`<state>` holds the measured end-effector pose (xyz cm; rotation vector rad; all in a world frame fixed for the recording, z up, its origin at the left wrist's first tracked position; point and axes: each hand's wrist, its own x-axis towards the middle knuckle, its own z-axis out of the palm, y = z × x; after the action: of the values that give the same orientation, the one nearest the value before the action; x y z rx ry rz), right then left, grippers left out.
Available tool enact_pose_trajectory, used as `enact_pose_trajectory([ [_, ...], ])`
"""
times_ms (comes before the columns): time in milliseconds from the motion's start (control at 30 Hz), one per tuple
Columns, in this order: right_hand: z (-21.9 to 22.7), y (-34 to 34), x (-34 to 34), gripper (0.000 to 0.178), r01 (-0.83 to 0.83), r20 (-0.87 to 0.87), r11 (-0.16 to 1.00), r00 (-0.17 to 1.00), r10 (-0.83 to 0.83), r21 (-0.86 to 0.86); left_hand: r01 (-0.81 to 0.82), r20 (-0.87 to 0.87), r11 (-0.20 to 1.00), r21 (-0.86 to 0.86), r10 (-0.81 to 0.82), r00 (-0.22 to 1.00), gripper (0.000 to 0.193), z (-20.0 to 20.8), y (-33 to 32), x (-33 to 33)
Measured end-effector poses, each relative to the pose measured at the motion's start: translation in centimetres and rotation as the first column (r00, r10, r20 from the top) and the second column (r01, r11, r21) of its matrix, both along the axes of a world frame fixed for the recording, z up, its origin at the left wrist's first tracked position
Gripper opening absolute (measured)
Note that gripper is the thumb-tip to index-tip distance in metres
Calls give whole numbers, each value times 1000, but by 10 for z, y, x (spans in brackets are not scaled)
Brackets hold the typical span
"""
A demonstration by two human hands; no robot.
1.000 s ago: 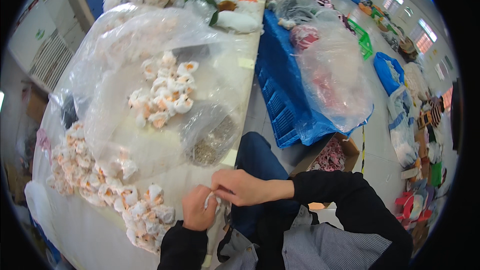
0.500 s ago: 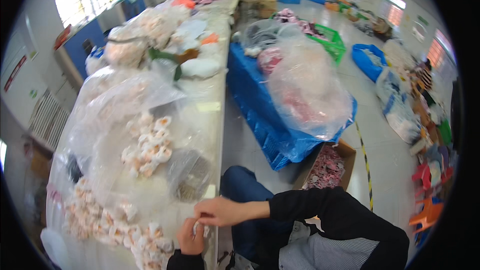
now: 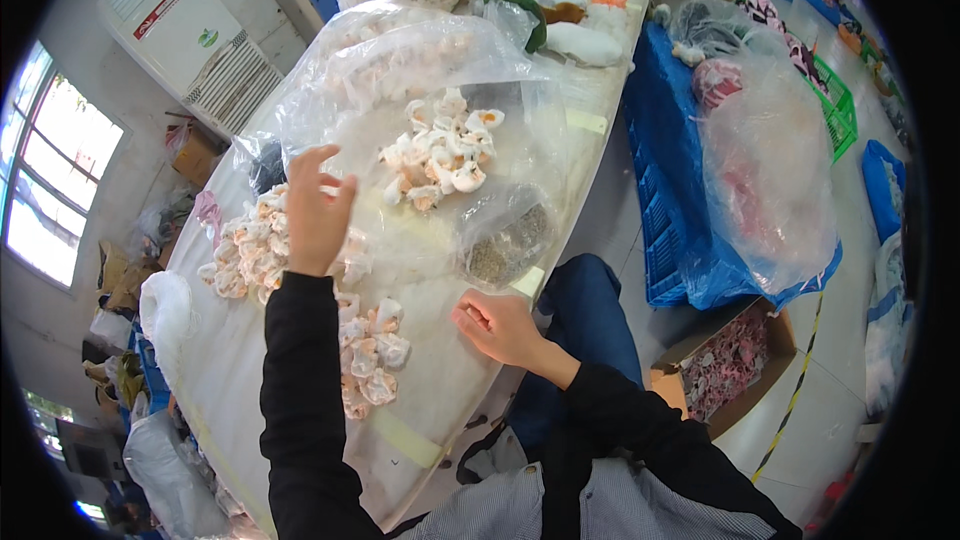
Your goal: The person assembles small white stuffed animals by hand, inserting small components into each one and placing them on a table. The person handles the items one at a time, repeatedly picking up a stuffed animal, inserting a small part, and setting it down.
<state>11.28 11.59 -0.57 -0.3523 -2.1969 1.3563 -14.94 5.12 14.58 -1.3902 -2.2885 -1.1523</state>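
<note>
The puffs point(image 3: 240, 250), small white pieces touched with orange, lie heaped along the table's point(image 3: 440, 380) left edge, and from where I stand they look soft as stuffed cloth. I'd judge each one to weigh next to nothing, to squash under a fingertip and spring back, and to be more fuzzy than slippery; rough pinching would hardly break one, though neighbours might cling together. The plump middle of a single puff seems the best place to take hold, with thumb and two fingertips, lightly. A tail of the heap trails towards the near end of the table, and a separate cluster point(image 3: 430, 160) sits farther off, in the midst of the clear plastic point(image 3: 330, 60). The left hand point(image 3: 318, 210) hangs over the left heap, thumb and fingers spread with nothing visible between them; whether it touches a puff I can't tell. The right hand point(image 3: 500, 328) is curled at the table's right edge, and I can't make out if anything is tucked inside. Just beyond it lies a clear bag point(image 3: 510, 240) of greyish grains, near that same edge. Off the table to the right stand a blue crate point(image 3: 660, 240) under more plastic and a carton point(image 3: 665, 390) of pink scraps point(image 3: 725, 370).
</note>
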Motion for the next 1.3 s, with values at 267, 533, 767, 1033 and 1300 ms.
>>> enact_pose_trajectory([
  [267,-10,-9,-8,26,124,-83,897,992,-97,425,-234,112,960,157,218,970,17,-17,-135,-40],
  [533,-8,-10,-8,25,107,-27,898,994,-106,426,-463,177,881,96,443,879,15,-100,-202,-45],
  [767,-3,-14,-10,21,100,-4,892,994,-109,441,-414,53,892,-183,429,902,35,-147,-237,-73],
  [1033,-5,-9,-8,17,135,-28,873,990,-138,468,-309,597,946,102,190,779,29,-63,-207,5],
  [1300,6,-9,4,20,76,-5,982,997,-78,-176,147,882,956,255,-292,369,27,-87,-101,114],
])
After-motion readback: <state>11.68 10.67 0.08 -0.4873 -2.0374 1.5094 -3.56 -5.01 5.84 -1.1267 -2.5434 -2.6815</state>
